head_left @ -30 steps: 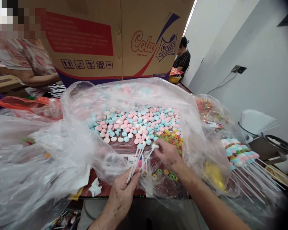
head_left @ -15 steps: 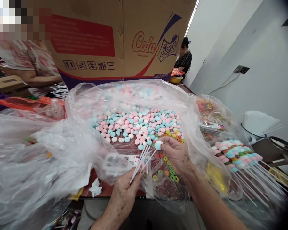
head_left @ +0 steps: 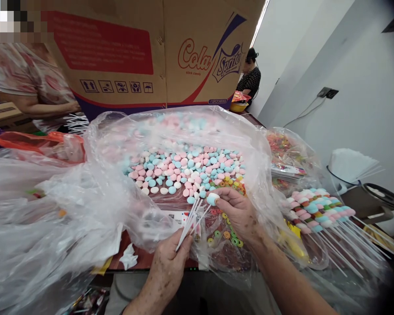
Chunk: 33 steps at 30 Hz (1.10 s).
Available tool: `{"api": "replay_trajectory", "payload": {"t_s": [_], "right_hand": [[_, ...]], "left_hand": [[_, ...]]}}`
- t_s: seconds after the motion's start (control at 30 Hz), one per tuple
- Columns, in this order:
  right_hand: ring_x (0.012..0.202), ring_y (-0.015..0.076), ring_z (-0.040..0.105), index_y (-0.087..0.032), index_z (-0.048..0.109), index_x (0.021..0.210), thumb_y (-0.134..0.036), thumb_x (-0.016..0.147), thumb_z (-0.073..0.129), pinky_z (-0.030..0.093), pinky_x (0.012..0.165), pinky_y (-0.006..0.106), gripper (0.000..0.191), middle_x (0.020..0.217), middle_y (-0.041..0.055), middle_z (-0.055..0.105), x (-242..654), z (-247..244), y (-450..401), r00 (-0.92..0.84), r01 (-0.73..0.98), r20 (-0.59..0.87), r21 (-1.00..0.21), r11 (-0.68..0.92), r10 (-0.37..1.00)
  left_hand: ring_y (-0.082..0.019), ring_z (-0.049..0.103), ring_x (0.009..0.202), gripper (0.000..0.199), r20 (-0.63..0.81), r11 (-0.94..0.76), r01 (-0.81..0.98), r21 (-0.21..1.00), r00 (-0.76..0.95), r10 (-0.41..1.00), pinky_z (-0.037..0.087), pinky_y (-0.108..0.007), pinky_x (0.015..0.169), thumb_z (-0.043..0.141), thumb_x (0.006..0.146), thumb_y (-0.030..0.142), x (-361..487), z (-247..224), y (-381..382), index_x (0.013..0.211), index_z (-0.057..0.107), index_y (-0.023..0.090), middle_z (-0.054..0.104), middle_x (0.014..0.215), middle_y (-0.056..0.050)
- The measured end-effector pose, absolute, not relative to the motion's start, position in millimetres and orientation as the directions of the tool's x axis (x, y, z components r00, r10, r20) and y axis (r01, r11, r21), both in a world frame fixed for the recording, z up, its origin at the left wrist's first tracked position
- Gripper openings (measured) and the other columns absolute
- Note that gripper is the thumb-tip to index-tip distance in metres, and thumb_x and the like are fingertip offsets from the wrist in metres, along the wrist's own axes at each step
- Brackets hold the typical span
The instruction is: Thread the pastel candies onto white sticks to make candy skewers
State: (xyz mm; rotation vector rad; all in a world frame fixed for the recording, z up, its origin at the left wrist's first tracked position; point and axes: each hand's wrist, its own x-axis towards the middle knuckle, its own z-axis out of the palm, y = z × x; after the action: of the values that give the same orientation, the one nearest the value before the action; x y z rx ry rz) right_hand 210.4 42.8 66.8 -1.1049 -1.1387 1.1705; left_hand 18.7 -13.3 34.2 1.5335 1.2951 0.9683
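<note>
My left hand (head_left: 171,258) is closed around several white sticks (head_left: 189,223) that fan up and to the right. At the tip of the rightmost stick sits a pale blue and white marshmallow (head_left: 212,199). My right hand (head_left: 238,212) pinches that marshmallow between thumb and fingers. Just beyond the hands, loose pink, blue and white marshmallows (head_left: 170,173) lie spread in an opened clear plastic bag (head_left: 100,131). Ring-shaped gummy candies (head_left: 228,234) in green, orange and red lie beneath and beside my right hand.
Finished marshmallow skewers (head_left: 321,210) are piled at the right. Behind them stand a dark container (head_left: 371,205) and a bag of gummies (head_left: 279,146). A big cardboard box (head_left: 118,52) blocks the back. Crumpled plastic (head_left: 52,227) covers the left. Two other people are beyond the box.
A second, white piece now shows with the blue one at the stick's tip, where one piece showed before. My right hand has moved slightly left, and the whole view has shifted a little.
</note>
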Motion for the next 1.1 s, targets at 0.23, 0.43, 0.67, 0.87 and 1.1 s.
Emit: {"api": "replay_trajectory", "payload": {"t_s": [0.23,0.43,0.67,0.87,1.1], "right_hand": [[0.089,0.0175,0.066,-0.022,0.069,0.103,-0.031,0.087,0.06,0.053,0.079,0.029,0.02,0.1,0.0038,0.072,206,54,34,0.026,0.226,0.284,-0.936,0.271,0.958],[0.095,0.0175,0.068,-0.023,0.068,0.11,-0.024,0.091,0.053,0.054,0.087,0.029,0.024,0.104,0.0041,0.073,195,52,24,-0.004,0.506,0.477,-0.757,0.413,0.879],[0.095,0.0172,0.07,-0.023,0.066,0.115,-0.02,0.093,0.048,0.056,0.088,0.028,0.028,0.106,0.0061,0.074,185,53,16,-0.133,0.592,0.581,-0.603,0.534,0.803],[0.099,0.0195,0.069,-0.017,0.062,0.121,-0.015,0.093,0.046,0.057,0.087,0.029,0.032,0.108,0.011,0.072,170,49,2,-0.289,0.609,0.592,-0.492,0.621,0.752],[0.097,0.0185,0.068,-0.023,0.059,0.127,-0.025,0.096,0.044,0.055,0.088,0.032,0.034,0.11,0.0066,0.072,215,70,18,-0.212,0.73,0.472,-0.505,0.46,0.856]], "left_hand": [[-0.014,0.043,0.052,0.03,0.02,-0.063,0.308,0.949,0.143,0.99,0.038,-0.023,0.054,0.047,0.091,0.035,19,32,-14,0.087,0.07,0.017,0.051,0.056,0.005],[-0.015,0.044,0.051,0.031,0.046,-0.083,0.301,0.95,0.127,0.991,0.039,-0.023,0.054,0.047,0.091,0.034,20,31,-15,0.091,0.073,0.017,0.052,0.056,0.003],[-0.015,0.045,0.049,0.033,0.052,-0.076,0.278,0.958,0.093,0.994,0.041,-0.024,0.05,0.05,0.088,0.035,18,28,-17,0.1,0.075,0.017,0.048,0.051,0.005],[-0.015,0.046,0.05,0.024,0.044,-0.059,0.249,0.967,0.068,0.997,0.04,-0.023,0.049,0.055,0.084,0.033,17,31,-15,0.074,0.071,0.018,0.05,0.051,0.004],[-0.012,0.04,0.047,0.024,-0.053,0.032,0.197,0.98,0.103,0.993,0.034,-0.022,0.046,0.054,0.087,0.037,19,30,-14,0.085,0.069,0.017,0.044,0.05,0.006]]}}
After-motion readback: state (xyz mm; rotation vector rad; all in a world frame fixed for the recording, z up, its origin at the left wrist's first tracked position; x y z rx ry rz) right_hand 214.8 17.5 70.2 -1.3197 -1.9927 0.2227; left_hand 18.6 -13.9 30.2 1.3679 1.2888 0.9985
